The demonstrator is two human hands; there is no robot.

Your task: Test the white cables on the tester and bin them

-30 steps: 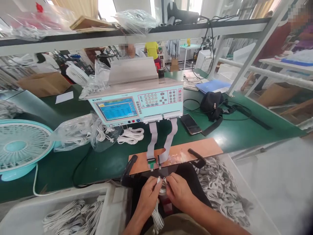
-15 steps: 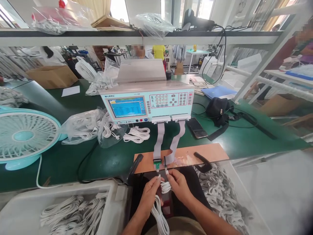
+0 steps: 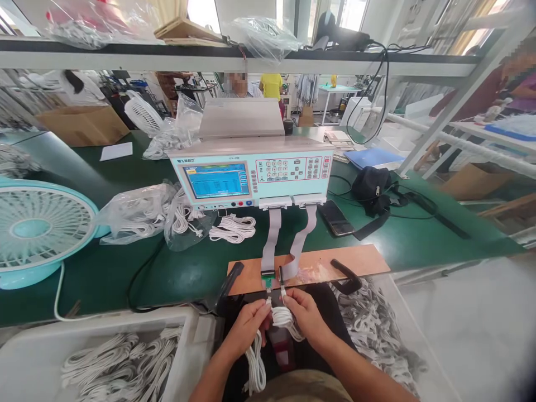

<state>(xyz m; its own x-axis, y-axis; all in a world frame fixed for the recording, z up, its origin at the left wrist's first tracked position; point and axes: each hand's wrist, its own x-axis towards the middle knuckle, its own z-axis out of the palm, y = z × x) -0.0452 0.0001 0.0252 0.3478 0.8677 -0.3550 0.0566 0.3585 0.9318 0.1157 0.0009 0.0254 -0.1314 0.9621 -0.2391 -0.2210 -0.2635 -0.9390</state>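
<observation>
A white coiled cable (image 3: 282,317) hangs between the two hands, just in front of the bench (image 3: 176,282). The fingers of the left hand (image 3: 248,325) pinch one small white plug at the metal tip of a green circuit board (image 3: 268,282); a looped white bundle (image 3: 255,365) hangs below. The fingers of the right hand (image 3: 307,315) grip another plug against the slim black connector (image 3: 281,273) beside it. Joining both ends looks nearly done, though whether either plug is fully seated cannot be told. Grey-white cable bundles (image 3: 125,363) at left and grey-white cable heaps (image 3: 372,321) at right suggest plenty of repeats; which are finished is unclear. Two black curved arms (image 3: 347,279) flank the orange-brown flat strip (image 3: 355,259), but nothing seems to block the hands.
</observation>
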